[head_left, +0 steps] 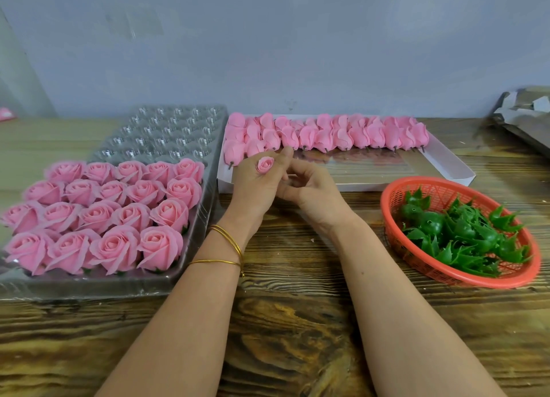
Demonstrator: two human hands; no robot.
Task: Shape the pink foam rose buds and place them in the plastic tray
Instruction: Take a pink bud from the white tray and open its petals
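My left hand (256, 185) grips a small pink foam rose bud (265, 165), its rolled top peeking out above my curled fingers. My right hand (309, 188) sits right against the left, fingers curled toward the bud's lower part, which is hidden. To the left lies the clear plastic tray (166, 134); its near rows hold several shaped pink roses (113, 212), its far cups are bare. Behind my hands, a white flat box (387, 173) carries rows of closed pink buds (327, 133) on short stems.
A red plastic basket (395, 197) with several green calyx pieces (464, 236) stands at the right on the wooden table (297, 337). Grey crumpled packaging (523, 114) lies at the far right by the wall.
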